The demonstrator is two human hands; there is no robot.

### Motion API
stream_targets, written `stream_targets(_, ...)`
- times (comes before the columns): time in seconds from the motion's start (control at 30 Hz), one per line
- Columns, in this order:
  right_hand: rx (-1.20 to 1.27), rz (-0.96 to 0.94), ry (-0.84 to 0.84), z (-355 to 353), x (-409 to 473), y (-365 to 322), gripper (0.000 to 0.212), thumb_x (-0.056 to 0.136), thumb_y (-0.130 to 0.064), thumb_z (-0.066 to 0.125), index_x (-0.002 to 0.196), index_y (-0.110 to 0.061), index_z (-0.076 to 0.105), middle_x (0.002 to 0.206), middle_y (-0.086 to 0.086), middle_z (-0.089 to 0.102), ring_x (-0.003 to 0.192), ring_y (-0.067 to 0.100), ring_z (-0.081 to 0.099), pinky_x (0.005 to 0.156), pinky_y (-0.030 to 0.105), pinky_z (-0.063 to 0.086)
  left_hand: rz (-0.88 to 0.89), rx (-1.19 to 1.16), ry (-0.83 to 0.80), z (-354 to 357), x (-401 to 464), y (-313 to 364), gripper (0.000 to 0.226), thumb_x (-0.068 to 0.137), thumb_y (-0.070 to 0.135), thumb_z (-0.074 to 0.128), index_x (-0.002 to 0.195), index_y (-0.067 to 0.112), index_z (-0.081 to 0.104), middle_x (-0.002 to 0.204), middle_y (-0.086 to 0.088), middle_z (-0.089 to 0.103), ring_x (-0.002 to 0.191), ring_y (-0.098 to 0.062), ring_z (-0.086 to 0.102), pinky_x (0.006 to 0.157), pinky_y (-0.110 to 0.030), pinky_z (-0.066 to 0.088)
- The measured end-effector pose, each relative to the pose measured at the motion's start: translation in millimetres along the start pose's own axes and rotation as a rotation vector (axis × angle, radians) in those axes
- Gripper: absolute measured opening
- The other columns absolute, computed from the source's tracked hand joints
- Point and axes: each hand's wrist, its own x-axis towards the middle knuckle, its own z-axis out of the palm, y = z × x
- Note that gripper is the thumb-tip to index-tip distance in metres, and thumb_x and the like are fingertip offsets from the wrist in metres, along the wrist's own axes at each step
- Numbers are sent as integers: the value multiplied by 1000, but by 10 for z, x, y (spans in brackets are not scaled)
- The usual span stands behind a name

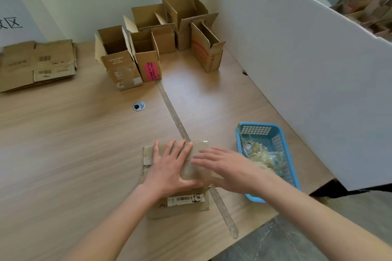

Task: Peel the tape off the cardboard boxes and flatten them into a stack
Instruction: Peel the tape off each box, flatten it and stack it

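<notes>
A small cardboard box (180, 207) with a barcode label lies near the table's front edge, clear tape running across its top. My left hand (171, 167) lies flat on the box, fingers straight and spread. My right hand (222, 167) hovers over or touches the box's right side with straight fingers, slightly blurred. A stack of flattened boxes (38, 65) lies at the far left. Several open upright boxes (157, 38) stand at the back of the table.
A blue plastic basket (275, 133) with crumpled peeled tape sits right of the box. A white partition wall (307, 70) runs along the right. A round cable hole (139, 105) and a taped seam (174, 116) mark the wooden table.
</notes>
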Motion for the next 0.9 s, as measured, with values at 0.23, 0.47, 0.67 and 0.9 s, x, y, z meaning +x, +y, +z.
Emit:
stream_targets(0.23, -23, -57, 127, 308, 80, 37, 40, 87, -36, 70, 124, -21, 63, 127, -3, 59, 111, 19, 59, 90, 36, 54, 38, -15, 63, -2, -11, -59, 126, 61, 105, 5, 162, 30, 13, 164, 9, 18, 154, -19, 11, 120, -65, -5)
stream_targets(0.47, -71, -128, 51, 129, 215, 40, 20, 83, -38, 77, 91, -23, 66, 95, -6, 59, 95, 15, 52, 77, 28, 39, 81, -26, 82, 28, -9, -111, 120, 67, 103, 25, 162, 30, 15, 163, 11, 20, 153, -17, 13, 121, -64, -5)
stream_targets(0.67, -99, -140, -44, 106, 291, 5, 24, 82, -45, 76, 94, -27, 66, 98, -11, 61, 99, 13, 46, 76, 24, 16, 115, -27, 71, 8, -16, -155, 117, 68, 99, 36, 162, 34, 15, 163, 13, 21, 152, -16, 14, 122, -60, -8)
stream_targets(0.9, -91, -101, -55, 136, 307, -35, 23, 84, -41, 74, 90, -19, 71, 99, -3, 58, 103, 18, 45, 88, 31, 34, 127, -57, 101, 30, -2, -174, 117, 66, 100, 37, 161, 33, 21, 161, 13, 26, 151, -17, 20, 122, -61, -5)
